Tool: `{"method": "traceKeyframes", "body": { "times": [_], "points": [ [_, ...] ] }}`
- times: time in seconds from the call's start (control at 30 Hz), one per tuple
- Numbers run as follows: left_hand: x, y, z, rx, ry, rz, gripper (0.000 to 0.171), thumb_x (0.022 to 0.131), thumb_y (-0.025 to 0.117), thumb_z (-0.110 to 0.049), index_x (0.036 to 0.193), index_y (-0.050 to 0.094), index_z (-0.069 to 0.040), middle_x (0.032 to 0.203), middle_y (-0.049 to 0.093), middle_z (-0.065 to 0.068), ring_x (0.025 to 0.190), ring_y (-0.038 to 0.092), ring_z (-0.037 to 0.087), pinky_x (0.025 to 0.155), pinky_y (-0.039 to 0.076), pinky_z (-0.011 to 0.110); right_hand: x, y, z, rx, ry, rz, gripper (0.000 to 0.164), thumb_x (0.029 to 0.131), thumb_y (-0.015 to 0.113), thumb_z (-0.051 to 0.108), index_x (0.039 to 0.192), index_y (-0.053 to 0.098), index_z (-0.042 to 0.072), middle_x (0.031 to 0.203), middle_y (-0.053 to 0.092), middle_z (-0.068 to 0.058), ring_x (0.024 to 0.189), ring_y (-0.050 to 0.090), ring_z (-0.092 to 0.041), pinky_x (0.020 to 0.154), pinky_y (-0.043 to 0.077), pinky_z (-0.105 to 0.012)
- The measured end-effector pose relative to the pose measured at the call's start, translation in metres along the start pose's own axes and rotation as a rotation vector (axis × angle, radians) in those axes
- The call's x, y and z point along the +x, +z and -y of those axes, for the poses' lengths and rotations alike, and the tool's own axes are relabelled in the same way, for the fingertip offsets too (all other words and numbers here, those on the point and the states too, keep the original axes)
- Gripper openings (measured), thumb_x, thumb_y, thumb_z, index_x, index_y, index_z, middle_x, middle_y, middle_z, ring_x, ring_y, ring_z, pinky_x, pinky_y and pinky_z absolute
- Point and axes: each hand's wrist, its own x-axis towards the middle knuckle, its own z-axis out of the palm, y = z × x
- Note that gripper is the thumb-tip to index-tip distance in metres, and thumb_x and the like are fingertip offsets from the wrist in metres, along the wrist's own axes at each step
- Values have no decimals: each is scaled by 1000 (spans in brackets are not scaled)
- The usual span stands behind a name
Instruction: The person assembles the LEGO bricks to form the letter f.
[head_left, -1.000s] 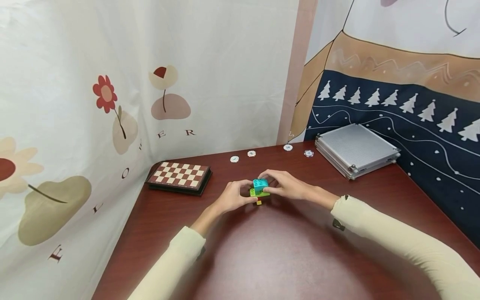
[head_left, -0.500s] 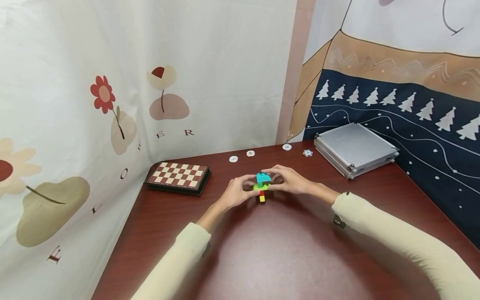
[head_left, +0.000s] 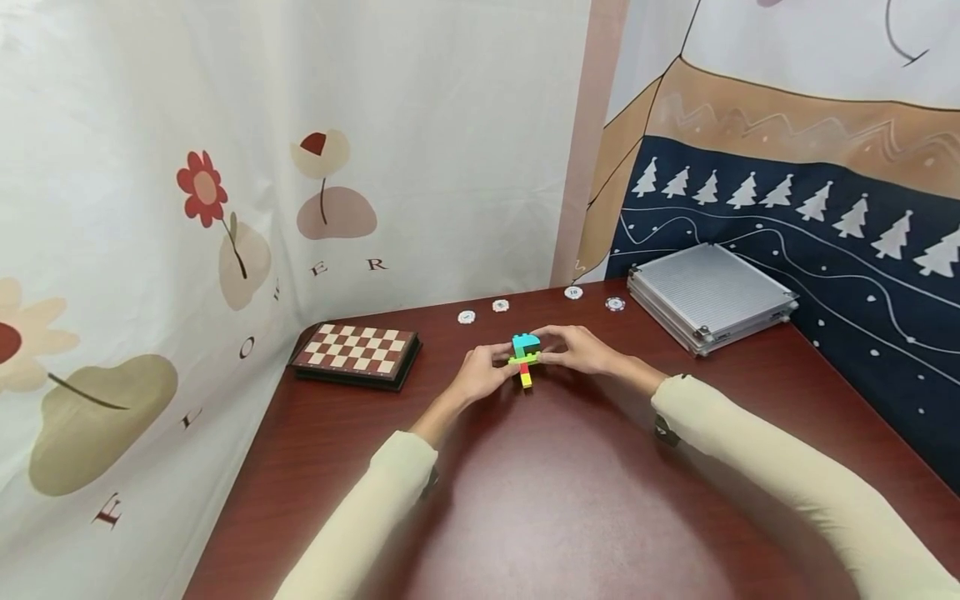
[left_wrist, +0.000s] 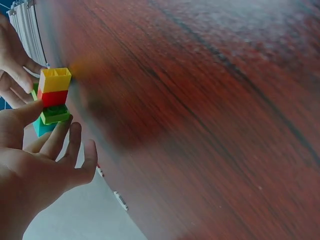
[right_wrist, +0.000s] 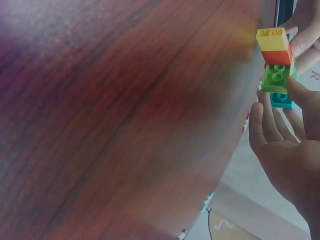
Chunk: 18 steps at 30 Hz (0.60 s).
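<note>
A small stack of toy building bricks is between both hands near the middle of the head view. A teal brick (head_left: 526, 341) tops it, over a lime green plate (head_left: 522, 360). Below come a red brick (left_wrist: 54, 98) and a yellow brick (head_left: 527, 381), whose hollow underside faces the wrist cameras. My left hand (head_left: 482, 373) pinches the stack from the left, its thumb near the red and green pieces. From the right, my right hand (head_left: 579, 349) pinches it, thumb against the green plate and fingers by the teal brick. Fingertips behind the bricks are partly hidden.
On the dark red wooden table (head_left: 570, 508), a chessboard box (head_left: 356, 354) lies to the left. A silver case (head_left: 711, 292) sits at the back right. Several poker chips, one of them white (head_left: 573, 292), lie along the back edge, by the printed curtain (head_left: 450, 167).
Both hands and the stack have shifted slightly up and right in the head view. The stack has turned, and more of its red and yellow bricks now shows beneath the green plate.
</note>
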Motion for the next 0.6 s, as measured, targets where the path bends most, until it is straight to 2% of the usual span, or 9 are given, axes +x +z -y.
{"method": "traceKeyframes", "body": {
  "times": [0.27, 0.6],
  "points": [
    [7, 2, 0, 32, -3, -22, 47, 97, 76, -28, 137, 68, -4, 132, 70, 11, 126, 63, 26, 103, 50, 44, 4, 0, -4, -53, 52, 27, 49, 98, 74, 15, 143, 60, 0, 134, 67, -20, 114, 70, -28, 98, 55, -45],
    [10, 4, 1, 30, -26, -7, 43, 99, 73, -25, 135, 68, -3, 132, 70, 12, 124, 64, 26, 101, 52, 42, 7, 1, -5, -68, 100, 49, 49, 100, 71, 19, 143, 59, -2, 132, 68, -20, 120, 67, -30, 102, 53, -46]
  ]
}}
